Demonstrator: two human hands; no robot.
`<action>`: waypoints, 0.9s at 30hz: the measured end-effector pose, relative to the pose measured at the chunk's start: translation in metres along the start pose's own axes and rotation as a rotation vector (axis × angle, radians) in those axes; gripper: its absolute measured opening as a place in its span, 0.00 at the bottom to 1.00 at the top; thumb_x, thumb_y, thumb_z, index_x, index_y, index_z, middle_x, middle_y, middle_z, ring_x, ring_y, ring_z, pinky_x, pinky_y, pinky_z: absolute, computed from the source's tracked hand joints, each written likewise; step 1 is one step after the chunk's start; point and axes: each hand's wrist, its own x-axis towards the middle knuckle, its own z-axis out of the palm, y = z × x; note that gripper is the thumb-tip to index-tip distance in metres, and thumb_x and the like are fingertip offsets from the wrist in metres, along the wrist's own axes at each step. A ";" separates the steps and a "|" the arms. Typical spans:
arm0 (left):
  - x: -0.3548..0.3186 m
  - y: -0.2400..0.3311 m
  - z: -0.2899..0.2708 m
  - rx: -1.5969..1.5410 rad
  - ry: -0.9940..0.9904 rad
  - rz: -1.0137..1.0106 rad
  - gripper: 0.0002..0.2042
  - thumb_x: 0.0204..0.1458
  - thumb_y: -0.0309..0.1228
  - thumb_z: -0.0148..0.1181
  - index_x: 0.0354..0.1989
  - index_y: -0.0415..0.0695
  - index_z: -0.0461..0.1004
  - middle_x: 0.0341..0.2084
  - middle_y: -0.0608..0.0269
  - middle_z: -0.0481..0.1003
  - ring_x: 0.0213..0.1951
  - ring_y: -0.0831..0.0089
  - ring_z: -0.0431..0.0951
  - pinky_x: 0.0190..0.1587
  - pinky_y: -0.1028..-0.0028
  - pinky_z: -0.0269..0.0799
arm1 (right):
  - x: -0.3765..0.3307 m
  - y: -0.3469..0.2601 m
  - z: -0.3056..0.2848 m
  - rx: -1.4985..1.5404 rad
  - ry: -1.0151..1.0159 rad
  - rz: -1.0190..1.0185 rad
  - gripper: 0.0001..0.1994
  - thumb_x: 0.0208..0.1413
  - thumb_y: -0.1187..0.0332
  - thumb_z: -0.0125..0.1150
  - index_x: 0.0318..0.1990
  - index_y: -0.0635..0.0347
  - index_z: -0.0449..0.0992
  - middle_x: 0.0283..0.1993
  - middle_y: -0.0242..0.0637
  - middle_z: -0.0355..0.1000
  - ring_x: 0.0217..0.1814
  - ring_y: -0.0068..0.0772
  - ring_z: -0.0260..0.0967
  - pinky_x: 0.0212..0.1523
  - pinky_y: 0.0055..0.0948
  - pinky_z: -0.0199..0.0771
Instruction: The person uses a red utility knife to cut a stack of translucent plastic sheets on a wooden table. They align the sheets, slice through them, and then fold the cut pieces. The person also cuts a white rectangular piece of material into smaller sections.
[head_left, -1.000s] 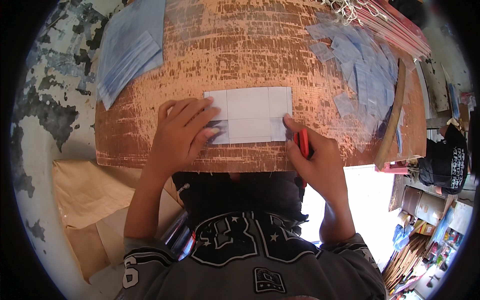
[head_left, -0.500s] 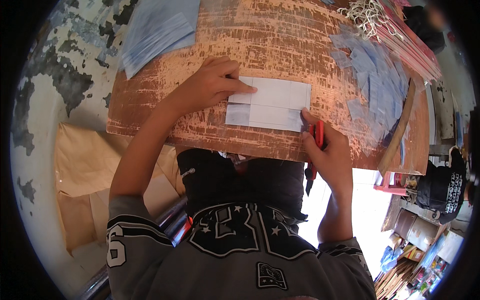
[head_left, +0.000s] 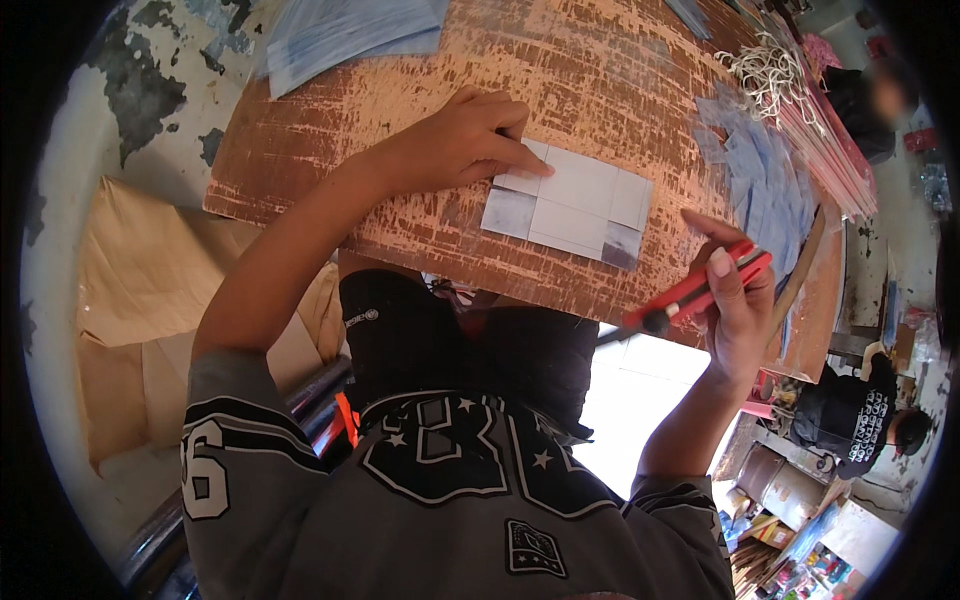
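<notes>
A flat white card (head_left: 580,201) with fold lines and grey patches at two lower corners lies on the worn wooden table (head_left: 390,235). My left hand (head_left: 475,142) rests at its upper left corner, fingers bent and the thumb pressing the card down. To the right of the card and apart from it, my right hand (head_left: 738,295) is closed around a red and black box cutter (head_left: 700,290). The cutter's dark narrow end points down and left, past the table's near edge. My right index finger sticks out toward the card.
Clear bluish plastic sheets (head_left: 350,35) lie at the far left. More small plastic pieces (head_left: 760,180) heap up on the right, beside pink sticks (head_left: 825,145) with white strings (head_left: 765,75). Two other people are at the right. Brown paper (head_left: 150,270) stands at the left.
My right hand has left the card's lower right corner, moving right and swinging the box cutter to a slant. The left thumb stays on the card. The whole view has shifted and tilted.
</notes>
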 end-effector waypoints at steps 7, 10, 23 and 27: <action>0.000 -0.007 0.005 -0.016 0.047 0.077 0.17 0.65 0.34 0.67 0.59 0.66 0.89 0.33 0.70 0.64 0.43 0.69 0.70 0.59 0.61 0.64 | 0.049 0.017 0.030 -0.062 -0.177 -0.206 0.15 0.62 0.74 0.78 0.55 0.66 0.89 0.46 0.41 0.88 0.32 0.17 0.78 0.29 0.16 0.72; -0.001 -0.008 0.007 -0.004 0.053 0.073 0.18 0.64 0.33 0.68 0.60 0.68 0.89 0.33 0.71 0.65 0.43 0.70 0.71 0.61 0.60 0.64 | 0.060 0.023 0.041 -0.135 -0.220 -0.202 0.14 0.64 0.71 0.78 0.55 0.65 0.89 0.47 0.39 0.88 0.36 0.18 0.80 0.32 0.18 0.77; -0.001 -0.007 0.006 -0.032 0.004 0.013 0.15 0.65 0.33 0.69 0.57 0.65 0.90 0.36 0.70 0.66 0.47 0.72 0.74 0.65 0.55 0.63 | 0.069 0.030 0.048 -0.166 -0.210 -0.182 0.14 0.64 0.69 0.79 0.53 0.65 0.89 0.44 0.38 0.88 0.36 0.20 0.81 0.34 0.19 0.79; -0.001 -0.008 0.006 -0.039 0.007 0.019 0.15 0.64 0.32 0.69 0.57 0.65 0.90 0.36 0.70 0.66 0.47 0.72 0.74 0.65 0.55 0.64 | 0.070 0.029 0.049 -0.155 -0.200 -0.170 0.14 0.64 0.69 0.79 0.53 0.65 0.89 0.43 0.38 0.88 0.35 0.20 0.81 0.33 0.19 0.79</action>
